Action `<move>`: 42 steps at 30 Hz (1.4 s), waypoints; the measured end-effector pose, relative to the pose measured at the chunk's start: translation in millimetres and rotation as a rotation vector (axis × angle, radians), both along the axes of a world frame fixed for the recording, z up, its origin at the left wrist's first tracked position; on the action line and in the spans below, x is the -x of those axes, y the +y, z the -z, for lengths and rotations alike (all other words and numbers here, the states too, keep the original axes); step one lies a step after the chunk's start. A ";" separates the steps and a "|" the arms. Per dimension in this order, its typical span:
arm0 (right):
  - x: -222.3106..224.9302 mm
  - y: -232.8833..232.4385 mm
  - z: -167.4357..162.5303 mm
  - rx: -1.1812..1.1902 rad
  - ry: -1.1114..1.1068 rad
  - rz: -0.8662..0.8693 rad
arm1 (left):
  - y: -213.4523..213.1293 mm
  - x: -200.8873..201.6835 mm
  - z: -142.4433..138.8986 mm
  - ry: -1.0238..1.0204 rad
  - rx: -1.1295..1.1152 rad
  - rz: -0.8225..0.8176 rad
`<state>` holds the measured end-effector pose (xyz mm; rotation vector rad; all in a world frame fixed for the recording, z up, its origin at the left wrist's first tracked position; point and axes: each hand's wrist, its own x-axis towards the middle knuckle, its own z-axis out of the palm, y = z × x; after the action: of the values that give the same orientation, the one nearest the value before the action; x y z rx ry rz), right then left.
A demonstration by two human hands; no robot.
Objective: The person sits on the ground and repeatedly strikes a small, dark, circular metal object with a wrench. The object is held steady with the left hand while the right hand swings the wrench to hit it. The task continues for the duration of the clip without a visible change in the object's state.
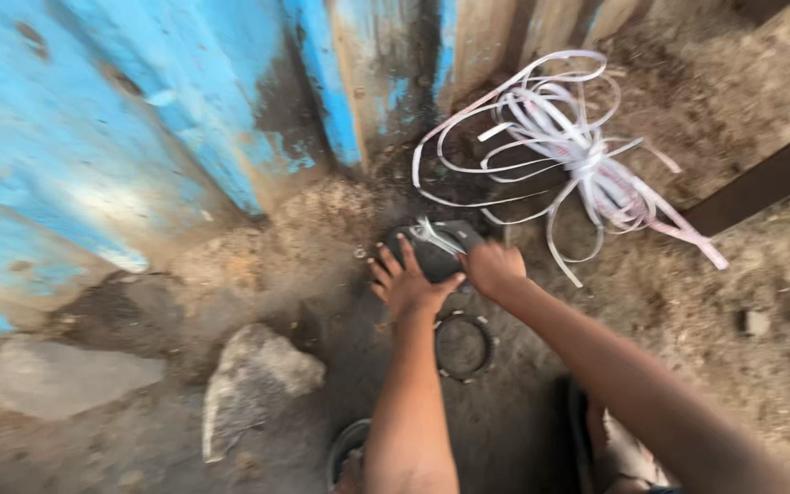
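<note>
I see a blue painted wall (93, 119), flaking, filling the upper left, with bare dirt ground (761, 366) running up to its base. Two big stones sit lower left: a flat grey one (70, 375), and a lumpier stone (253, 380) closer to my arms. A tangle of white plastic strapping (564, 151) lies on the dirt upper right, a dark beam (761, 183) slanting beside it.

The dark metal part (436, 252) sits on the ground just off the wall's foot, and a shiny spanner (436, 238) lies across its top, long axis running upper left to lower right.

My left hand (404, 284) is spread flat, fingers wide, pressing the part's near-left side. My right hand (493, 268) is closed at the part's right edge; I can't tell what it grips.

A toothed ring (462, 346) lies on the dirt between my forearms. There's open dirt to the right, and it's tight toward the wall.
</note>
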<state>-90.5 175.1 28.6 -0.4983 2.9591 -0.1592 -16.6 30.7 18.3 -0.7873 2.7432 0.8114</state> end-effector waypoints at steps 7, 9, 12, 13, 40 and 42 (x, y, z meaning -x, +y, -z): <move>4.5 -3.2 -11.0 0.294 -0.115 0.154 | -1.4 -3.6 -5.6 0.009 -0.017 0.010; 8.8 -5.7 -12.1 0.075 -0.151 -0.055 | -2.1 -1.6 -8.9 -0.066 0.034 0.011; 13.6 -6.6 -8.8 0.047 -0.033 -0.083 | 1.0 -2.4 -11.2 -0.069 0.041 0.022; 12.7 -6.3 -6.0 0.201 0.035 0.020 | 1.3 -3.6 -10.9 -0.062 0.052 0.009; 7.8 1.8 12.8 0.085 0.016 -0.026 | 2.7 -0.2 -5.0 -0.017 0.022 -0.010; 8.2 2.3 18.1 0.002 0.080 -0.043 | 3.6 -2.5 -6.2 -0.009 0.047 -0.021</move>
<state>-98.7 177.4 10.5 -0.5811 3.0234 -0.1406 -14.1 34.4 24.5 -0.8279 2.7596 0.7482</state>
